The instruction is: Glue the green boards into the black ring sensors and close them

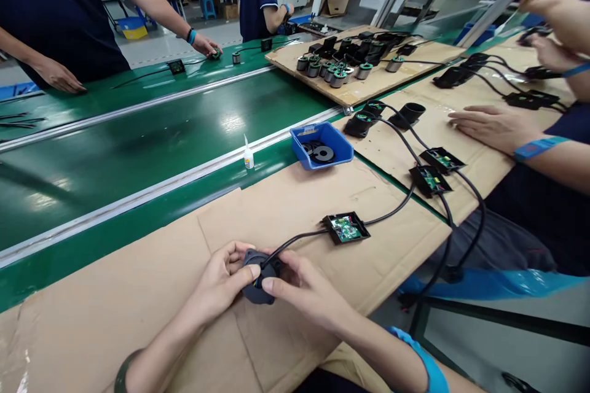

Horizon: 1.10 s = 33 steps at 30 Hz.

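Note:
Between my two hands is a round black plastic housing point(259, 293) with a cable entering its upper side and thin coloured wires showing at its middle. My left hand point(227, 273) grips its left side, thumb on the face. On the right side, my right hand point(299, 282) holds it with the thumb pressed near the wires. A black cable point(297, 237) runs from the housing to an open black box with a green circuit board point(346, 228), which lies on the cardboard. What my fingers cover on the housing is hidden.
Beyond the cardboard point(161, 270) stand a blue bin point(321, 146) with dark rings and a small white bottle point(249, 155). Right of me are more cabled boxes point(431, 180) and a co-worker's hand point(498, 129). Several motor cores point(338, 77) sit on a board across the green belt point(184, 116).

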Each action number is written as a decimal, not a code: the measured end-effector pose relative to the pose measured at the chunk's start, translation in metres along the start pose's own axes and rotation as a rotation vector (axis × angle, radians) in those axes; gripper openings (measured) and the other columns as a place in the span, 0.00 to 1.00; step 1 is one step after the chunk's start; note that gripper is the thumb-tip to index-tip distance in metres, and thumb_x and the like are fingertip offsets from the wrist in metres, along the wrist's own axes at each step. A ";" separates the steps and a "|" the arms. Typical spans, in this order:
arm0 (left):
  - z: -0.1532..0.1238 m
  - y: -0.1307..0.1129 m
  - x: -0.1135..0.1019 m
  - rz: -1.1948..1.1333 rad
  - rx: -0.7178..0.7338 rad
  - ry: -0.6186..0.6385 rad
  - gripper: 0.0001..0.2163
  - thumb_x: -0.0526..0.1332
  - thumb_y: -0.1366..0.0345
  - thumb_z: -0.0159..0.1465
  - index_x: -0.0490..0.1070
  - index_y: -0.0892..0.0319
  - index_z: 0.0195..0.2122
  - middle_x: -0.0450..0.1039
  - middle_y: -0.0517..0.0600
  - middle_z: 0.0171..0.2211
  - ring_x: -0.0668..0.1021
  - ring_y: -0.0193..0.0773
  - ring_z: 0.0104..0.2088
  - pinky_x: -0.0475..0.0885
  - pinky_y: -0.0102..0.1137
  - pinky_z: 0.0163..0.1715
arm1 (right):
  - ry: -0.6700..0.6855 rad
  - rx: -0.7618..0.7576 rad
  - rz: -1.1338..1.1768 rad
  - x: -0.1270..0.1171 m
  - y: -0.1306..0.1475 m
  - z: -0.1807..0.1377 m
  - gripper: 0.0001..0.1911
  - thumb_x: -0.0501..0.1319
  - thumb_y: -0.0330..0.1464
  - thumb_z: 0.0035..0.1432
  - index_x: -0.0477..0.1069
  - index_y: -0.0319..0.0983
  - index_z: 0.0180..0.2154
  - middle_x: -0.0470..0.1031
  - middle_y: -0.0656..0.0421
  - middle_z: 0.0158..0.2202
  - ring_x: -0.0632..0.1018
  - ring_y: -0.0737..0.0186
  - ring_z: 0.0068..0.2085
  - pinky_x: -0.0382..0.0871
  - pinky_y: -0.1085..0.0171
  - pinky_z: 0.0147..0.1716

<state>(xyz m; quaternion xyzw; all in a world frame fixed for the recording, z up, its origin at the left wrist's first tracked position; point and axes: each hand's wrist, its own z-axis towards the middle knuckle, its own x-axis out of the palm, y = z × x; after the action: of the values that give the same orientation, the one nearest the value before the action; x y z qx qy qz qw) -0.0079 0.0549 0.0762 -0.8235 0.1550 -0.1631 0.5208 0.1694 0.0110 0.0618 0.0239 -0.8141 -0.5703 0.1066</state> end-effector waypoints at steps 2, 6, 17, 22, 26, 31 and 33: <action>0.000 0.000 0.000 -0.004 -0.001 -0.007 0.21 0.70 0.53 0.52 0.69 0.61 0.41 0.75 0.52 0.37 0.77 0.39 0.37 0.71 0.30 0.36 | -0.016 -0.005 -0.005 0.001 0.000 -0.001 0.30 0.68 0.49 0.49 0.73 0.35 0.46 0.74 0.50 0.46 0.74 0.49 0.49 0.70 0.52 0.50; -0.001 -0.002 0.001 -0.008 -0.009 -0.016 0.21 0.70 0.55 0.51 0.69 0.61 0.41 0.75 0.52 0.38 0.77 0.39 0.36 0.71 0.30 0.36 | -0.053 -0.010 0.000 0.004 0.000 0.000 0.26 0.68 0.49 0.50 0.74 0.35 0.42 0.76 0.53 0.41 0.76 0.52 0.46 0.71 0.54 0.48; -0.003 0.000 0.001 -0.056 -0.052 0.061 0.23 0.72 0.54 0.49 0.65 0.61 0.38 0.77 0.52 0.36 0.78 0.38 0.34 0.72 0.29 0.32 | -0.044 0.083 0.139 -0.003 -0.004 -0.002 0.31 0.75 0.39 0.42 0.70 0.37 0.48 0.78 0.55 0.43 0.77 0.54 0.45 0.72 0.57 0.45; -0.003 0.002 0.000 -0.080 -0.026 0.071 0.25 0.73 0.51 0.47 0.65 0.60 0.37 0.76 0.51 0.35 0.77 0.37 0.34 0.71 0.28 0.31 | -0.038 0.059 0.107 -0.002 -0.011 -0.001 0.31 0.74 0.41 0.44 0.69 0.38 0.49 0.76 0.54 0.45 0.76 0.54 0.45 0.71 0.57 0.45; -0.001 0.003 -0.003 -0.050 -0.006 0.057 0.27 0.75 0.49 0.44 0.68 0.61 0.37 0.75 0.51 0.36 0.77 0.39 0.36 0.71 0.30 0.35 | 0.043 -0.007 0.040 0.002 -0.004 -0.004 0.34 0.71 0.48 0.46 0.69 0.37 0.50 0.78 0.53 0.44 0.78 0.53 0.44 0.73 0.59 0.42; 0.004 0.001 -0.008 0.004 -0.067 0.000 0.31 0.75 0.47 0.42 0.72 0.62 0.41 0.76 0.52 0.37 0.76 0.39 0.37 0.70 0.29 0.35 | -0.016 -0.185 -0.688 -0.062 0.020 -0.016 0.18 0.57 0.45 0.62 0.75 0.38 0.38 0.77 0.58 0.30 0.78 0.60 0.32 0.73 0.64 0.33; 0.004 0.002 -0.009 0.005 -0.105 0.000 0.34 0.75 0.46 0.42 0.71 0.61 0.45 0.76 0.52 0.40 0.76 0.39 0.36 0.69 0.29 0.33 | -0.198 -0.229 -0.846 -0.110 0.030 -0.022 0.16 0.53 0.40 0.64 0.74 0.38 0.37 0.76 0.55 0.32 0.77 0.57 0.34 0.72 0.59 0.38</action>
<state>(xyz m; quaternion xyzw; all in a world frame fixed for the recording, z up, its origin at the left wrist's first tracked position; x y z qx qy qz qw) -0.0145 0.0617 0.0716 -0.8493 0.1654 -0.1533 0.4773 0.2838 0.0192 0.0808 0.2878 -0.6706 -0.6499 -0.2125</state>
